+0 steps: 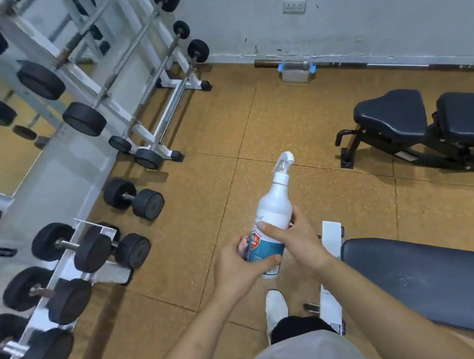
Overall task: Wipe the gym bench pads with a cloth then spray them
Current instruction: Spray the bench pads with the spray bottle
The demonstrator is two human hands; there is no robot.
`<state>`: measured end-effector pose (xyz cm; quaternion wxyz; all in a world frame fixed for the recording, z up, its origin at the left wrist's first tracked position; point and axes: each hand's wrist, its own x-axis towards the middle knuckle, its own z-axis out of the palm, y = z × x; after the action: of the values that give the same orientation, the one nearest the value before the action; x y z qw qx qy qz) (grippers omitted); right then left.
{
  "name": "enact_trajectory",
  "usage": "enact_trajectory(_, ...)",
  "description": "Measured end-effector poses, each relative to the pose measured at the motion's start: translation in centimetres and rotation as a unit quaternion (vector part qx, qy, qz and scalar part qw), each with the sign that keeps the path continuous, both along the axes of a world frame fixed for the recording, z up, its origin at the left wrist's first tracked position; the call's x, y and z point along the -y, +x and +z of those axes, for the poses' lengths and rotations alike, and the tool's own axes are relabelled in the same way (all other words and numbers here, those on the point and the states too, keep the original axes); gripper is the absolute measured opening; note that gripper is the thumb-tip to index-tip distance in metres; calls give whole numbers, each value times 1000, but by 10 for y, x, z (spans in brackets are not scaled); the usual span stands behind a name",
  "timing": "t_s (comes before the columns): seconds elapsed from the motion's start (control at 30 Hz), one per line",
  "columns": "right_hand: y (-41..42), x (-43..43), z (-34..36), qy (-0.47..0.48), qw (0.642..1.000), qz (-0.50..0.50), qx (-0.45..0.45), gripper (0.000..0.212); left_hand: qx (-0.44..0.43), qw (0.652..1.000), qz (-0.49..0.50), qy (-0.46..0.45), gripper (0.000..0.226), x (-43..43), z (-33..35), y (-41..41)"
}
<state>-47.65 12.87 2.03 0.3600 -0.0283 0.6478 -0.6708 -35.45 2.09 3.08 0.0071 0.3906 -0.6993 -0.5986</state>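
White plastic spray bottle (272,220), teal label, held in both hands above the cork-brown floor (282,117), nozzle tilted away from the person. Left hand (239,266): fingers curled around the lower body, thumb across the label. Right hand (295,239): fingers wrapped around the shoulder of the bottle, thumb pressed flat on its front. Below the hands, one white shoe (275,307) on the floor. Just right of the hands, the near bench pad (441,281), dark blue, on a white frame (332,239), its end edge beside the right wrist. Left edge of the floor: dumbbell rack (67,266) and loose dumbbell (134,199). Open floor lies ahead between rack and benches. Farther right, a second bench (436,119), black, near the grey wall. Far left corner: barbell rack (133,71).
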Motion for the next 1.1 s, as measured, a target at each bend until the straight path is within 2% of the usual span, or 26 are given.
enact_trajectory(0.07, -30, 24, 0, -2, 999, -44, 23, 62, -11, 1000, -8, 13, 43, 27, 13, -32)
enact_trajectory(0.17, -76, 49, 1, -4, 995, -79, 58, 61, -32, 996, 11, 85, 21, 59, 32, -72)
enact_trajectory(0.27, -118, 68, 3, -18, 993, -89, 80, 43, -31, 991, 6, 129, 25, 88, 37, -111)
enact_trajectory(0.37, -158, 87, 1, -24, 990, -107, 83, 51, -32, 990, -45, 131, 23, 114, 23, -155)
enact_trajectory(0.4, -171, 95, 1, -24, 989, -118, 82, 55, -39, 988, -74, 128, 26, 123, 19, -172)
enact_trajectory(0.53, -223, 128, 2, 11, 986, -153, 59, 66, -50, 981, -170, 79, 73, 155, -8, -237)
enact_trajectory(0.6, -252, 144, 2, 31, 983, -176, 43, 69, -41, 978, -203, 26, 81, 172, -17, -276)
enact_trajectory(0.7, -301, 157, 9, 59, 974, -219, 24, 64, -34, 968, -247, 18, 81, 193, -25, -339)
enact_trajectory(0.87, -400, 142, 20, 92, 928, -362, 12, 58, -12, 925, -378, 38, 71, 202, -19, -448)
enact_trajectory(1.1, -506, 58, 11, 83, 838, -537, 49, 26, -19, 853, -520, 33, 68, 138, -15, -587)
